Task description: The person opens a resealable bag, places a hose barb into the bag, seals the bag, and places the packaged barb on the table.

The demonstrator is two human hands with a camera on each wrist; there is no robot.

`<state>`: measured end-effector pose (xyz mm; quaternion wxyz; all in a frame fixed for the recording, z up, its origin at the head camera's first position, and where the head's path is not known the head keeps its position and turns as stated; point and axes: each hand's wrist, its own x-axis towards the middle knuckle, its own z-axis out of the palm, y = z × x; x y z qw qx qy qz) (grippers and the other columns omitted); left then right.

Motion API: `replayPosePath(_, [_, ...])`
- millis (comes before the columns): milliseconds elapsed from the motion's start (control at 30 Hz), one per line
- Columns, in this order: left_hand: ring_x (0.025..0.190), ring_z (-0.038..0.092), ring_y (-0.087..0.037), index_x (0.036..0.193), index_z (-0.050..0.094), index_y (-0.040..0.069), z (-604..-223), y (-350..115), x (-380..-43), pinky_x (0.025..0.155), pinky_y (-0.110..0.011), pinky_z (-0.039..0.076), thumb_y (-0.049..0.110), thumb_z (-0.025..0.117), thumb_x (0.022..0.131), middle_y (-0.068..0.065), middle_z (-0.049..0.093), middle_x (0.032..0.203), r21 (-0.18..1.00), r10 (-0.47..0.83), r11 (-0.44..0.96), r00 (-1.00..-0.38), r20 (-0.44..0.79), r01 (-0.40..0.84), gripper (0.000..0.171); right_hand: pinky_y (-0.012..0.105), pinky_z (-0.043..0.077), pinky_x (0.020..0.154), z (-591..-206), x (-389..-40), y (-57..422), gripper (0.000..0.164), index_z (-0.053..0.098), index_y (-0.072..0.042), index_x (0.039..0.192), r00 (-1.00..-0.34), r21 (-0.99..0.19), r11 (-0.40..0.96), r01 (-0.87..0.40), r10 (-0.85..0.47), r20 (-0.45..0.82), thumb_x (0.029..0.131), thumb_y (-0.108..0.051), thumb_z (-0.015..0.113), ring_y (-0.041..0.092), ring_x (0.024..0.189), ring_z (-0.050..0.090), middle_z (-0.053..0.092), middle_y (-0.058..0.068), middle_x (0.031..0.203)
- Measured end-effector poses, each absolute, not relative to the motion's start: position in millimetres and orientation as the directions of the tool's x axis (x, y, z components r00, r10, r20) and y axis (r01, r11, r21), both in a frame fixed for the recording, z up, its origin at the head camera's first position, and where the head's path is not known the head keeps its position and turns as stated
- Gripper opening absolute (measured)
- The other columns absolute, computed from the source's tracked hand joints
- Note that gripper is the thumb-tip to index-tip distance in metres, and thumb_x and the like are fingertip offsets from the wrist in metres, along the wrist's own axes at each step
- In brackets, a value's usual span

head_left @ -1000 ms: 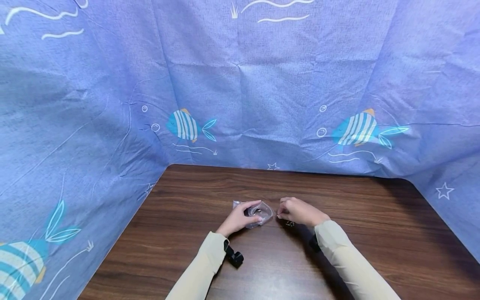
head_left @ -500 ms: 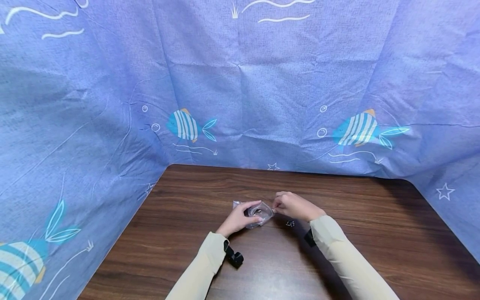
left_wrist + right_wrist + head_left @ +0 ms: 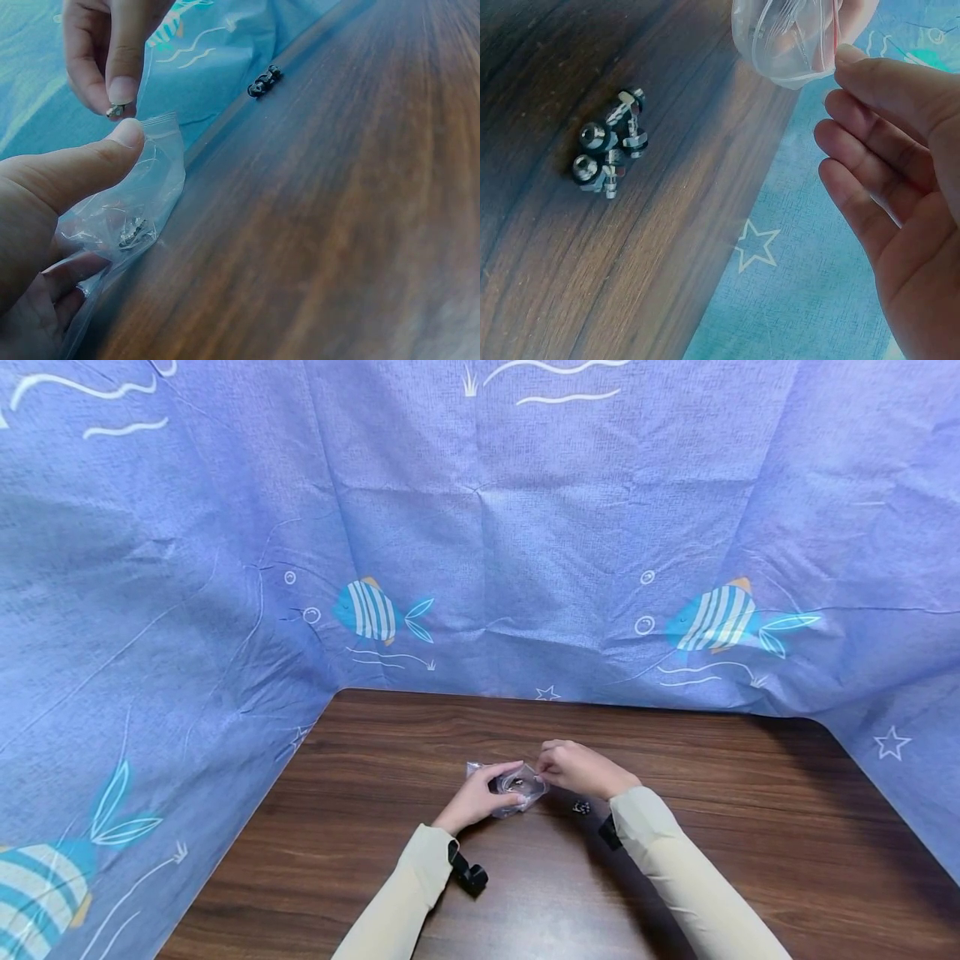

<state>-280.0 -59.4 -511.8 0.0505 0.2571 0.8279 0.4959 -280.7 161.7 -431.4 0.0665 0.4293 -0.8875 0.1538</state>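
Note:
A clear zip bag rests on the table in my left hand, which grips it between thumb and fingers so that its mouth gapes to the right. Inside the bag, small metal parts show through the plastic. My right hand is at the bag's mouth. In the left wrist view its thumb and forefinger pinch a small shiny metal bolt just above the zip edge. On the table to the right lies a little pile of metal bolts with black rings.
The dark wood-grain table extends around both hands. A blue cloth with fish prints hangs behind its far edge and along the sides. A black camera is strapped to the left wrist.
My right hand has moved left from beside the bolt pile to the bag's mouth, carrying the bolt. The pile is now uncovered in the head view. My left hand and the bag stay put.

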Motion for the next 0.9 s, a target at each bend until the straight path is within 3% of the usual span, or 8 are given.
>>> replayPosePath(567, [0.126, 0.052, -0.025, 0.136, 0.056, 0.013, -511, -58, -279, 0.106, -0.045, 0.04, 0.027, 0.075, 0.085, -0.009, 0.057, 0.137, 0.848, 0.475, 0.376, -0.864, 0.17, 0.373, 0.057, 0.024, 0.054, 0.073, -429, -280, 160, 0.004, 0.073, -0.006, 0.088, -0.627, -0.244, 0.579, -0.778, -0.744, 0.232, 0.086, -0.008, 0.07, 0.011, 0.079, 0.063, 0.065, -0.002, 0.086])
replayPosePath(900, [0.126, 0.052, -0.025, 0.135, 0.056, 0.012, -512, -58, -279, 0.106, -0.044, 0.04, 0.025, 0.075, 0.084, -0.009, 0.058, 0.136, 0.846, 0.472, 0.375, -0.863, 0.178, 0.379, 0.056, 0.022, 0.055, 0.07, -429, -277, 169, 0.006, 0.073, -0.006, 0.089, -0.67, -0.283, 0.613, -0.738, -0.717, 0.192, 0.084, -0.01, 0.072, 0.009, 0.076, 0.062, 0.065, -0.001, 0.085])
